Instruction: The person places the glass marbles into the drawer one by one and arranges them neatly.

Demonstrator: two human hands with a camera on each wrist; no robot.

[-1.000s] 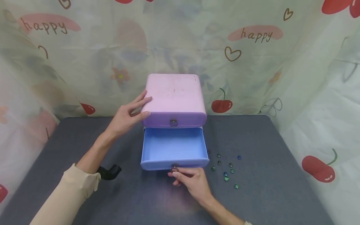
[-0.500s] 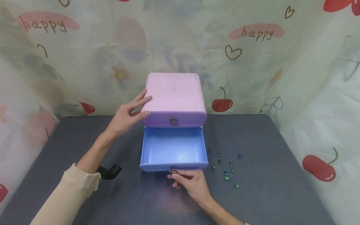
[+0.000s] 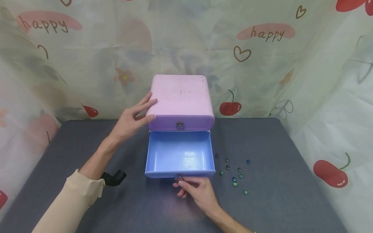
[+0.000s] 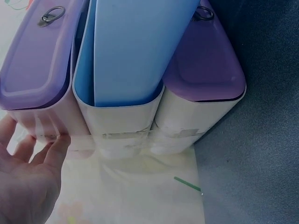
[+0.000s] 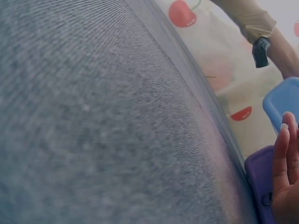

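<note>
Blue drawer (image 3: pixel 163 174) slid slightly farther out of the cabinet (image 3: pixel 180 95). Your right hand (image 3: pixel 198 192) pinches its ring (image 3: pixel 179 178); left hand (image 3: pixel 129 122) rests on cabinet, fingers spread. Looks mid-opening; next calls for a level pull.

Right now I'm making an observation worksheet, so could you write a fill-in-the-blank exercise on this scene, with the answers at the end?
1. The right hand pinches the ring on the pulled-out drawer, whose colour is ____.
2. The left hand touches the pale ____ casing above that drawer.
3. The marbles lie on the table to the person's ____ of the drawer.
4. In the left wrist view, the drawer fronts on either side of the pulled-out drawer are ____.

Missing words: blue; pink; right; purple.
</note>
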